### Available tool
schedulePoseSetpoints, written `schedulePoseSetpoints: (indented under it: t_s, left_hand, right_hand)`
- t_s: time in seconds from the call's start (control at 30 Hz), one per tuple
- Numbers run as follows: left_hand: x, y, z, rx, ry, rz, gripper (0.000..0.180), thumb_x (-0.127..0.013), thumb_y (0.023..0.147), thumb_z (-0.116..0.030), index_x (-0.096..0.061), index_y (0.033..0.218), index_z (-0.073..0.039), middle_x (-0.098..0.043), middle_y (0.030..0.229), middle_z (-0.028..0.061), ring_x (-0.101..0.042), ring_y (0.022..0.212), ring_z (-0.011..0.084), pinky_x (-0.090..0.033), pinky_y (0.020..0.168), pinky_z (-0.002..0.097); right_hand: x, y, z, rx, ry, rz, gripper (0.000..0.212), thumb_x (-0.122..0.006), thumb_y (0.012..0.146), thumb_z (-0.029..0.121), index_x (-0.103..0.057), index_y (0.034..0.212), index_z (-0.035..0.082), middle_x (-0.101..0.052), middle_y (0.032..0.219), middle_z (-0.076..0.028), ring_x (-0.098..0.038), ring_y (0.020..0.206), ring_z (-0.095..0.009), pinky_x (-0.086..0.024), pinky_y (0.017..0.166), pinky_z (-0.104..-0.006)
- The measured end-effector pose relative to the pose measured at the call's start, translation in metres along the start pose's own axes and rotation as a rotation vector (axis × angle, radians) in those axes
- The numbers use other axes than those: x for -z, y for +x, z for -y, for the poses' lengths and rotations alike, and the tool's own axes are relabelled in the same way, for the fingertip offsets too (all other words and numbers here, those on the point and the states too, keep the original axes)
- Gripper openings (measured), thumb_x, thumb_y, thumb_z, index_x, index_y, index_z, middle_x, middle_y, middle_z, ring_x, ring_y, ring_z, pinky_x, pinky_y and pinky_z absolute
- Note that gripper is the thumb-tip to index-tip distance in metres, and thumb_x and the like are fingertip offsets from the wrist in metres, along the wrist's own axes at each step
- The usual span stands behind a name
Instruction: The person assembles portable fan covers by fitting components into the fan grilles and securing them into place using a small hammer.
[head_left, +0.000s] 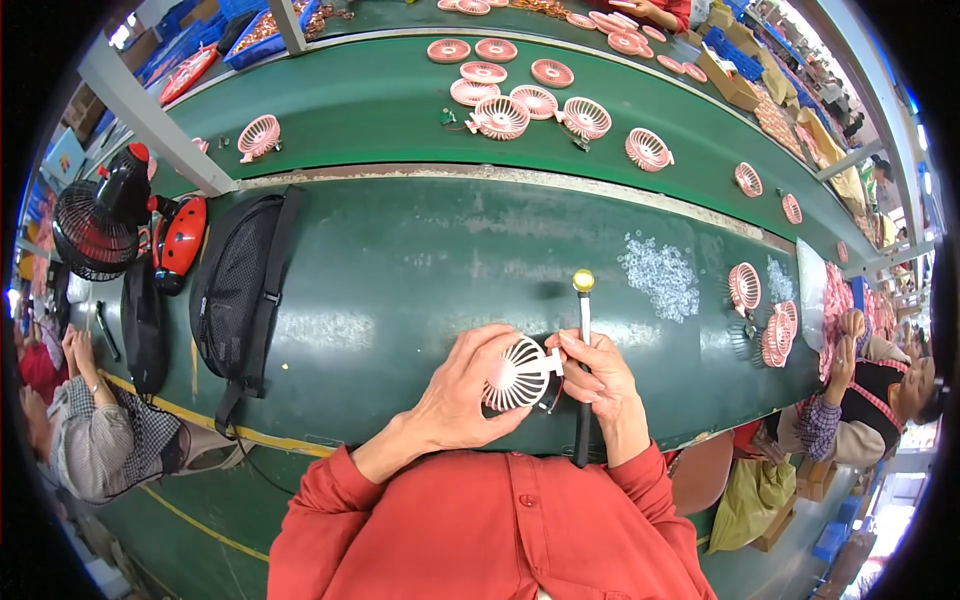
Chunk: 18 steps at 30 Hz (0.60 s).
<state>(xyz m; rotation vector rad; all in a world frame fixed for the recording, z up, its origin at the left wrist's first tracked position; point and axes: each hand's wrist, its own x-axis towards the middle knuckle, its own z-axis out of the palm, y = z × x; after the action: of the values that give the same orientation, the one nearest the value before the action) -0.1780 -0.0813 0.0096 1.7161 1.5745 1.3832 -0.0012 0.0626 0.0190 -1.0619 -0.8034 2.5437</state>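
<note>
My left hand (455, 390) is wrapped around a round pale fan housing (518, 375) with radiating ribs, close to my body. At the housing's short stem, my right hand (603, 378) pinches with thumb and fingertips. A hammer-like tool (585, 312) with a round yellow head, silver shaft and black handle runs through my right hand, its head pointing away from me. Below the stem, between my hands, a small dark part (550, 395) shows, mostly hidden by fingers and housing.
Small clear pieces (660, 278) lie heaped right of the tool. Pink fan housings (780, 335) sit at the bench's right end; more pink housings (500, 118) rest on the green belt (360, 110) beyond. At left are a black mesh bag (238, 285) and a black fan (95, 225). Co-workers sit both sides.
</note>
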Motion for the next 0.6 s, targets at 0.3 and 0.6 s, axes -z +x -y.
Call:
schedulePoseSetpoints:
  t_s: [0.3,0.6]
  left_hand:
    - [-0.004,-0.001,0.004,0.048,-0.056,0.013,0.078,-0.081,0.069,-0.016,-0.042,0.134,0.002,-0.046,0.131,0.0208,-0.05,0.12,0.0361,-0.043,0.101,0.0414]
    - [-0.002,-0.002,0.003,0.137,0.023,-0.025,0.074,-0.08,0.069,-0.021,-0.047,0.132,0.0,-0.048,0.128,0.0179,-0.053,0.115,0.0359,-0.049,0.092,0.0416]
  right_hand:
    - [0.002,-0.002,-0.004,0.033,-0.037,0.066,0.022,-0.056,0.098,0.013,-0.064,0.1,-0.008,-0.048,0.05,0.0,-0.026,0.031,-0.002,-0.022,0.028,-0.0201]
    - [-0.029,-0.016,-0.012,0.199,-0.313,-0.154,0.025,-0.066,0.091,0.01,-0.066,0.111,-0.005,-0.059,0.066,0.001,-0.036,0.042,0.0,-0.025,0.037,-0.0191]
